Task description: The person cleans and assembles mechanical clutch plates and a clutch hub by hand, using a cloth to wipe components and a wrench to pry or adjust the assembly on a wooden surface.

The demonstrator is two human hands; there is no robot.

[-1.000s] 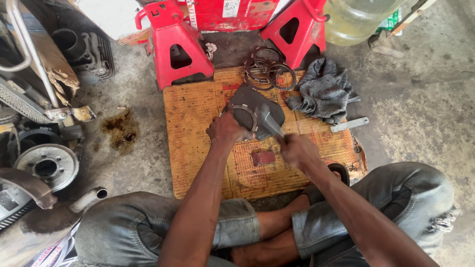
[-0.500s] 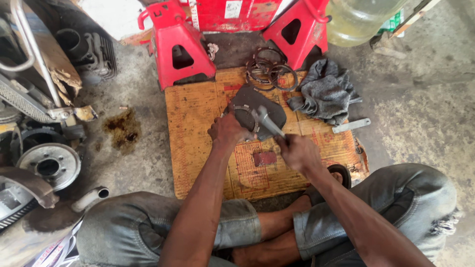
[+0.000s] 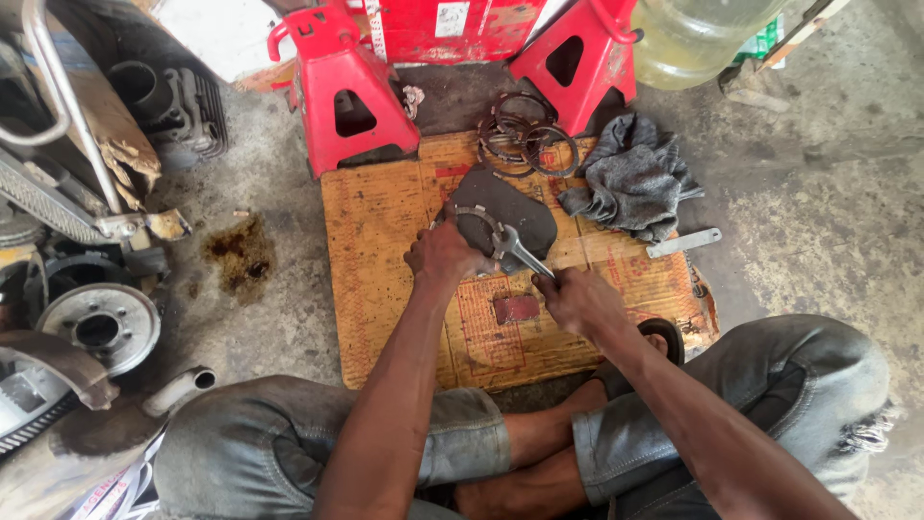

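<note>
Wrench [image 3: 517,250] in right hand [image 3: 577,300], now lower on ring [image 3: 478,229].

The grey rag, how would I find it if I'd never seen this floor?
Find the orange cardboard sheet on the concrete. At its far right corner, below the right-hand red stand, lies the grey rag. It is the only soft, crumpled thing there; the metal rings beside it are hard and round.
</note>
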